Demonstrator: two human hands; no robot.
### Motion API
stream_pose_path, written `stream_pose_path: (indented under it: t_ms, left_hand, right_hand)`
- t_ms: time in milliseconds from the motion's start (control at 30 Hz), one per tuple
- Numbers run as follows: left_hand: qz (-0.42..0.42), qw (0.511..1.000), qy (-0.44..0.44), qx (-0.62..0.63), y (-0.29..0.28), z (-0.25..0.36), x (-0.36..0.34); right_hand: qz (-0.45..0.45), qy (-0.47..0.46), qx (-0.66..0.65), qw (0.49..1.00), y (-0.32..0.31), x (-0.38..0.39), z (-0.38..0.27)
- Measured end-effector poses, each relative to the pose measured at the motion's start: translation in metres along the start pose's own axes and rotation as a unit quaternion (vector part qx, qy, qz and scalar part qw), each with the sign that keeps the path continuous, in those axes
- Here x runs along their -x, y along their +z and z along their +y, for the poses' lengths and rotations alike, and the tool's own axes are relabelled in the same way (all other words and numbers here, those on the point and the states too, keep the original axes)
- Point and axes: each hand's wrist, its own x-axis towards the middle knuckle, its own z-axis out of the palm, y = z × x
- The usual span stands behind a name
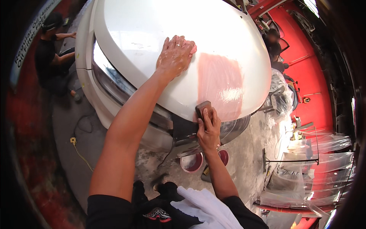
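A white car hood (133, 23) spreads out in front of me, with a wet pink filler patch (219, 82) on its near right part. My left hand (175, 57), wet and ringed, presses on the hood left of the patch. Its fingers are closed over a pink sponge or cloth (194, 47), mostly hidden beneath them. At the hood's front edge, by the patch's lower left corner, my right hand (209, 129) grips a brown and black sanding block (204, 108).
Two maroon basins (191, 163) stand on the floor below the bumper. One person (53, 57) crouches at the car's left, another (272, 44) is at the right. Plastic-wrapped parts (297, 183) lie on the right. A yellow cord (84, 157) runs along the floor. A white towel (204, 208) hangs at my front.
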Motion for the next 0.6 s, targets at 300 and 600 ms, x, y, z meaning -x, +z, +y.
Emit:
stream_pose_path:
  t_ms: [300,600]
  left_hand:
    - [-0.001,1.0,0.015,-0.021,-0.001,0.001,-0.001]
    - [-0.062,0.998,0.01,-0.009,-0.011,0.014,-0.007]
  right_hand:
    - [-0.024,0.005,-0.056,0.998,0.01,-0.023,0.009]
    - [0.03,-0.003,-0.029,0.999,0.007,-0.1,0.012]
